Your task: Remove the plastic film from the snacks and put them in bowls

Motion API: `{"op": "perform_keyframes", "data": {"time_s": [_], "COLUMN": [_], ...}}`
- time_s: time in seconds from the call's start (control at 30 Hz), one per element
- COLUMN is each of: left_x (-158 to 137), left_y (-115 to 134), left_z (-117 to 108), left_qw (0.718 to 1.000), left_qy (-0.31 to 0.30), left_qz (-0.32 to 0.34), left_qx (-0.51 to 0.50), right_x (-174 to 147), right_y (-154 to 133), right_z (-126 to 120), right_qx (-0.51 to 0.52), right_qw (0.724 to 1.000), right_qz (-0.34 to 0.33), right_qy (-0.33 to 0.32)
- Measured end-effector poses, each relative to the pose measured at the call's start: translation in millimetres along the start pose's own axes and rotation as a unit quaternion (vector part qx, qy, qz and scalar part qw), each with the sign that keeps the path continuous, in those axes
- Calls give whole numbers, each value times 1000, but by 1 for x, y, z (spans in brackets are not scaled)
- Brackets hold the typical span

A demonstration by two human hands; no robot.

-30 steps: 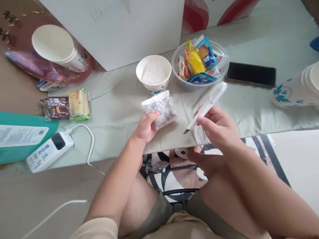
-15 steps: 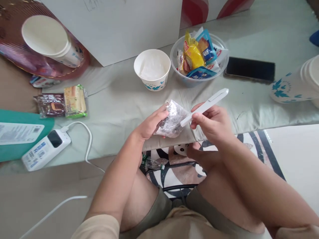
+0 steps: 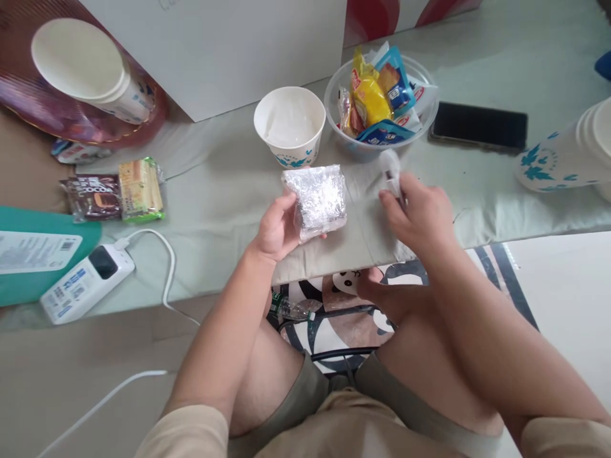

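Partly, right hand [image 3: 422, 211] hides cutter [image 3: 391, 168]; it's blurred.

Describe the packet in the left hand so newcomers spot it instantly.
Start at the big white box; the short paper cup stands before it. Just below the cup in view, the left hand holds the packet. It is squarish, shiny silver, unlike the colourful snacks in the clear bowl.

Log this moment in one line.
left hand: holds silver packet | right hand: holds white tool | paper bowl: beyond silver packet
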State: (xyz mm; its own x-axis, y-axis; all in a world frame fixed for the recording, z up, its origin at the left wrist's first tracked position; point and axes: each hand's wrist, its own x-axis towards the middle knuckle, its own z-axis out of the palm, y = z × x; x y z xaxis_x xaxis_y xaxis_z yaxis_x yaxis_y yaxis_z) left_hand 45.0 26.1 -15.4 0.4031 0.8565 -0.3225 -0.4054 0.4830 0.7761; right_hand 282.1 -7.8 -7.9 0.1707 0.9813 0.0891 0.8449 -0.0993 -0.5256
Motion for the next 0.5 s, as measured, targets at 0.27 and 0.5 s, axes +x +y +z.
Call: {"op": "perform_keyframes", "data": {"time_s": [0.27, 0.5], "left_x": [0, 4], "left_y": [-3, -13], "left_z": [2, -1], "left_qw": [999, 998], "left_qy": [-21, -6], "left_qz": [-8, 49], "left_qx": [38, 25], "right_x": [4, -21], "right_y": [-13, -28], "right_z": [2, 23], "right_qx": [-42, 56], "right_qw": [992, 951], "right_qz": [-117, -294], "right_qy": [27, 84]}}
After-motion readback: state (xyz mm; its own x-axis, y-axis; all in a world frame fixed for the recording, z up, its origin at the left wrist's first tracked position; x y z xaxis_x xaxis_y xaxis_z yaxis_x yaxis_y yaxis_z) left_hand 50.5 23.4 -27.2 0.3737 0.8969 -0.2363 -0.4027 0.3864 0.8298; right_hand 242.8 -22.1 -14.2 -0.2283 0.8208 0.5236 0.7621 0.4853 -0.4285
